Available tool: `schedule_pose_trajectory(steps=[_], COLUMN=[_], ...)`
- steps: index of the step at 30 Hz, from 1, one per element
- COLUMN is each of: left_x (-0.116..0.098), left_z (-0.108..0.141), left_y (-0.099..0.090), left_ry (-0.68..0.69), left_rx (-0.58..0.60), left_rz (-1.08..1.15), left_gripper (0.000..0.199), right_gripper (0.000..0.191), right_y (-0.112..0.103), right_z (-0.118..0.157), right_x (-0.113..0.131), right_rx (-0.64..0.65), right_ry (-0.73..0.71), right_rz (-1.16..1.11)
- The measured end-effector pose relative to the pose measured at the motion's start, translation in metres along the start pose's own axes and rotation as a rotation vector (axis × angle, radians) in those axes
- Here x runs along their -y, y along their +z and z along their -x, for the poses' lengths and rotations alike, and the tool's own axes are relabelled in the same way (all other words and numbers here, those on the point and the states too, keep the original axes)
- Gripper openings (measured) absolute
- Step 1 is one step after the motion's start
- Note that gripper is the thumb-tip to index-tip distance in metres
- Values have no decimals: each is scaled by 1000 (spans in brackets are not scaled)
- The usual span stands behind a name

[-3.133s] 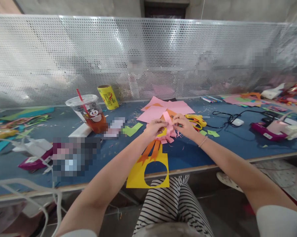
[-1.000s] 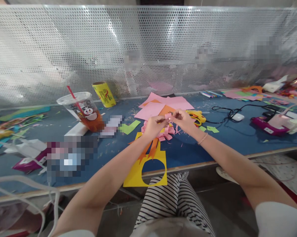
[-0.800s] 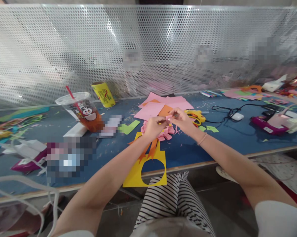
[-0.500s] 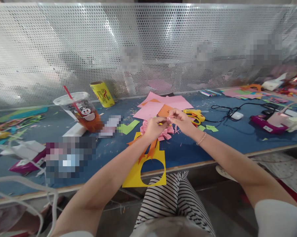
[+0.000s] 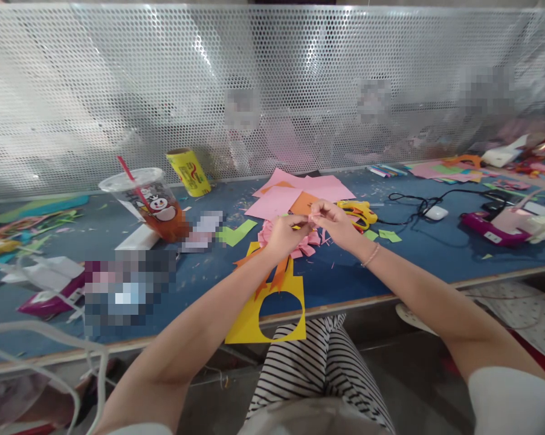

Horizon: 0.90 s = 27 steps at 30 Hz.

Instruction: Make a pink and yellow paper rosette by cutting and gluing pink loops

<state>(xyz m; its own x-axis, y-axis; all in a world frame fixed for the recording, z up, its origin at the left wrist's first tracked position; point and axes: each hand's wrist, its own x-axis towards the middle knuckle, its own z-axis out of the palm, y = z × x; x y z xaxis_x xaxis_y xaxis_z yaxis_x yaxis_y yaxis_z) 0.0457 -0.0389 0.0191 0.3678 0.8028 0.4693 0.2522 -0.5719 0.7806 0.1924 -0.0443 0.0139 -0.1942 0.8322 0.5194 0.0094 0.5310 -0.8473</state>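
Observation:
My left hand (image 5: 287, 234) and my right hand (image 5: 333, 221) meet over the blue table, fingertips pinched together on a small pink paper piece (image 5: 315, 215). Fingers partly cover that piece. Under and around them lies a heap of cut pink paper strips (image 5: 306, 246). Below my left wrist, orange cut paper (image 5: 279, 277) rests on a yellow sheet (image 5: 245, 320) with a round hole, which hangs over the table edge. Yellow-handled scissors (image 5: 358, 214) lie just beyond my right hand. Pink sheets (image 5: 275, 202) and an orange sheet (image 5: 303, 203) are behind my hands.
To the left stand a plastic drink cup (image 5: 157, 205) with a red straw and a tilted yellow tube (image 5: 188, 173). Green scraps (image 5: 238, 232) lie nearby. A black cable runs to a white mouse-like object (image 5: 435, 212) at right. A perforated metal screen (image 5: 281, 72) closes the back.
Both hands stay together at almost the same spot, with a slight shift of the fingers around the pink piece. The objects on the table stay put.

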Motion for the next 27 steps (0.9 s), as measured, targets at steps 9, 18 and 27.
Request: schedule_pose_trajectory(steps=[9, 18, 27], left_x=[-1, -1, 0], left_z=[0, 0, -1], left_y=[0, 0, -2], left_ry=[-3, -9, -4], left_rx=[10, 7, 20], left_rz=[-20, 20, 37], left_gripper=[14, 15, 17], right_gripper=[15, 16, 15], right_y=[-1, 0, -7], right_z=[0, 0, -2], right_x=[-1, 1, -12], right_rx=[13, 1, -44], right_ry=[-34, -6, -16], right_rz=[-16, -31, -188])
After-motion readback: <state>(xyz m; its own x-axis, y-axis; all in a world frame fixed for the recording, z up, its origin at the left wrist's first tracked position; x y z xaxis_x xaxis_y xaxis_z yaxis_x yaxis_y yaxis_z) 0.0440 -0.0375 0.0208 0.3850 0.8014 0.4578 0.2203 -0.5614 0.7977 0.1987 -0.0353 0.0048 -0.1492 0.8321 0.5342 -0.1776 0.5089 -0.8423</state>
